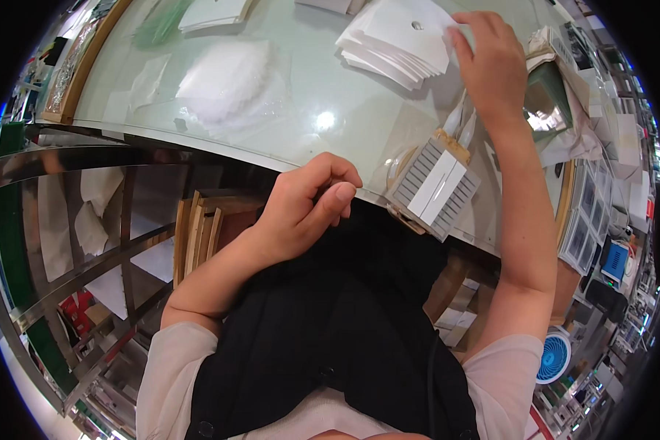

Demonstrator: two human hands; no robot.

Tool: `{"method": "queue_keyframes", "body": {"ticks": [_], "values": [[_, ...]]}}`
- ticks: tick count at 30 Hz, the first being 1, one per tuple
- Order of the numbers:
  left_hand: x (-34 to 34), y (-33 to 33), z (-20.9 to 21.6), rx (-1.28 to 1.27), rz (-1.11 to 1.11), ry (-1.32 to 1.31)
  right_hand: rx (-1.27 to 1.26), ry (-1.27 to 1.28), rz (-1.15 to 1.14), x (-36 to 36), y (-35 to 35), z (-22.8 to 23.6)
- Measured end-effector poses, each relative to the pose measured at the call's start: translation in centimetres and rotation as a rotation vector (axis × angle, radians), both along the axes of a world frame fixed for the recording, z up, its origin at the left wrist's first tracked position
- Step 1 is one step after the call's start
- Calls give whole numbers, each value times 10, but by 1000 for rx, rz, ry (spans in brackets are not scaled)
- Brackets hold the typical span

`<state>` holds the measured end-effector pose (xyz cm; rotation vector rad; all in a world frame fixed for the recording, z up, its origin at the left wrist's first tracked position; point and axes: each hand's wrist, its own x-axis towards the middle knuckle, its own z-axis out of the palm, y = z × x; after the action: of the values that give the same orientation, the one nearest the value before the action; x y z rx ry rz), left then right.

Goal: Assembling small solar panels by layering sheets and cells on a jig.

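My right hand (pixel 493 70) reaches to the far right of the table, its thumb and forefinger at the right edge of the top white card (pixel 396 33). That card has a small oval mark and lies on a fanned stack of white cards (pixel 392 70). Close to my body, my left hand (pixel 312 194) is curled at the table's front edge, with nothing visible in it. Between my hands a grey ribbed block (pixel 434 187) with a white strip along its top sits at the front edge. White-handled tools (pixel 460 121) lie just behind it.
A pile of clear plastic sleeves (pixel 231 81) lies on the glass-topped table (pixel 308 88), with another white stack (pixel 216 11) beyond it. Wooden frames (pixel 198 231) stand under the table at left. A dark green shiny object (pixel 548 99) and a blue fan (pixel 554 358) are at right.
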<state>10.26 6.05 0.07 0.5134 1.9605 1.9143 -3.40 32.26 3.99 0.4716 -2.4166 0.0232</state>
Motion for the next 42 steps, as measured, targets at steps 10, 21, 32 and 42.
{"method": "queue_keyframes", "body": {"ticks": [10,21,32,42], "values": [[-8,8,27,458,278,232,-1107,-259,497,129,-11,31],[0,1,22,151,86,703,-944,-293,393,216,-8,26],[24,25,21,161,119,-40,-1462,-768,110,199,21,11],[1,39,10,48,154,-247,-1511,-877,-23,156,29,-6]]}}
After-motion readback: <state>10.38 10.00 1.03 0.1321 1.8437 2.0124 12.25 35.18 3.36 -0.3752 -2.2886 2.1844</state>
